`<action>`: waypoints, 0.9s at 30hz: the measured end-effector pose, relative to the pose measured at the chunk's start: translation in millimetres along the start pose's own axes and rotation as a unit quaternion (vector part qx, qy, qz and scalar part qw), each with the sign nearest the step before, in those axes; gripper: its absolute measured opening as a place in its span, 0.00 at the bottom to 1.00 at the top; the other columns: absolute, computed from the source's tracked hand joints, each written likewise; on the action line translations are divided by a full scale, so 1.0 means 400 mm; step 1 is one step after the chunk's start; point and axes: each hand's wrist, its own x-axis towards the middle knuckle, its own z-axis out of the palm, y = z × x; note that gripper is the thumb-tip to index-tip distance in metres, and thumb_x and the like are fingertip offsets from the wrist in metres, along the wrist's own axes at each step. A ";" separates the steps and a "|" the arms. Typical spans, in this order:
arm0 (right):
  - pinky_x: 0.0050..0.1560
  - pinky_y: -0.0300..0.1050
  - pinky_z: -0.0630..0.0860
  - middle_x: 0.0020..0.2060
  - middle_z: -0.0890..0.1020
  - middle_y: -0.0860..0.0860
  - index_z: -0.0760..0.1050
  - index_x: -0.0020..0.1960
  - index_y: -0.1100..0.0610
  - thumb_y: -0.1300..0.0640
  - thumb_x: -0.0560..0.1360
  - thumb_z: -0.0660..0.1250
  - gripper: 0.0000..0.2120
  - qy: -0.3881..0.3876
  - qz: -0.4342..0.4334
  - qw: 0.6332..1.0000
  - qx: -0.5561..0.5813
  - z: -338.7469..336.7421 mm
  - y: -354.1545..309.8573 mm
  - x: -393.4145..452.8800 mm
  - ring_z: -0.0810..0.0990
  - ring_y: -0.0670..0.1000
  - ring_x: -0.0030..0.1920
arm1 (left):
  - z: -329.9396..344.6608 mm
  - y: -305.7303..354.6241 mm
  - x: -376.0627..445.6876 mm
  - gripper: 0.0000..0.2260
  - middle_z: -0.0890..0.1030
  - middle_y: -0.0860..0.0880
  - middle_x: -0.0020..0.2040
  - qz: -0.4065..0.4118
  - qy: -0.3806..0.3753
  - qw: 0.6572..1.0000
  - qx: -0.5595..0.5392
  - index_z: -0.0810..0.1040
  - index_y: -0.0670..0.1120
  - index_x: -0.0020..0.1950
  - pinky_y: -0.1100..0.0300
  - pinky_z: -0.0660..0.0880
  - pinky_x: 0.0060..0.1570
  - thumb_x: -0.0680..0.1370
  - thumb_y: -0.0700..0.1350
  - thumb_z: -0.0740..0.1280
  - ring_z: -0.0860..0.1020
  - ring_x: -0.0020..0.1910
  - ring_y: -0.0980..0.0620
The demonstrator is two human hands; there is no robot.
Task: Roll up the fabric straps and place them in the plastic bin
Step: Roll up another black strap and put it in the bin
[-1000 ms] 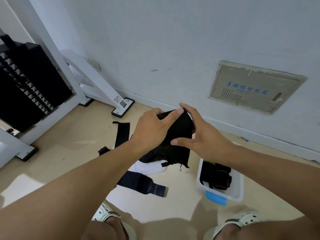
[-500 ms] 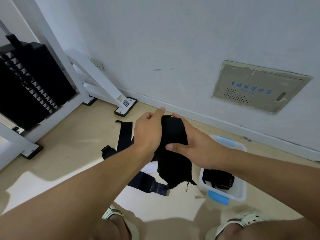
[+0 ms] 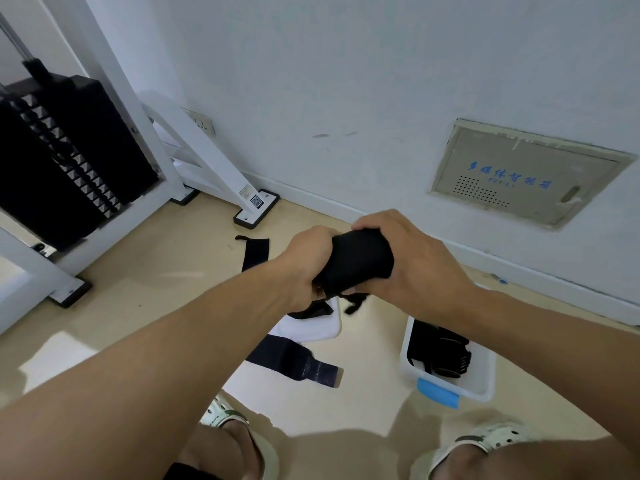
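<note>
- left hand [image 3: 306, 259] curled round the left end of a rolled black strap [image 3: 358, 263]; fingers wrapped under it, tight grip
- right hand [image 3: 412, 263] clamped over the right end of the same roll; fingers hooked over the top edge, thumb underneath
- roll held in the air at frame centre, above the floor; long axis runs roughly 8 to 2 o'clock, the 2 o'clock end higher and toward the wall; a loose frayed tail hangs from its lower edge toward 6 o'clock
- plastic bin [image 3: 483, 379] on the floor at 4 o'clock from the hands; white, with a blue handle [image 3: 438, 393] on its near rim; dark rolled straps [image 3: 438, 355] already inside; the right forearm crosses over its far side
- flat navy strap [image 3: 291, 358] on the floor at 6 o'clock from the hands; long axis about 10 to 4 o'clock, shiny tab end pointing to 4; partly under the left forearm
- another black strap [image 3: 255, 252] on the floor at 9 o'clock from the hands; lies near 12 to 6 o'clock, lower end hidden by the left arm
- white lid [image 3: 311, 329] flat on the floor just below the hands; a bit of black strap lies on it
- white machine frame [image 3: 194, 157] with black weight stack [image 3: 59, 161] at 10 o'clock; beige wall panel [image 3: 526, 174] at 2 o'clock
- two feet in pale clogs at the bottom edge
</note>
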 end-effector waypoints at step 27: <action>0.59 0.48 0.77 0.41 0.85 0.49 0.80 0.45 0.53 0.47 0.74 0.76 0.10 0.005 0.215 0.930 0.299 -0.023 0.152 0.020 0.83 0.49 0.45 | -0.051 -0.008 0.044 0.16 0.87 0.47 0.56 0.091 -0.119 0.989 0.015 0.83 0.47 0.63 0.58 0.81 0.45 0.80 0.54 0.69 0.86 0.52 0.51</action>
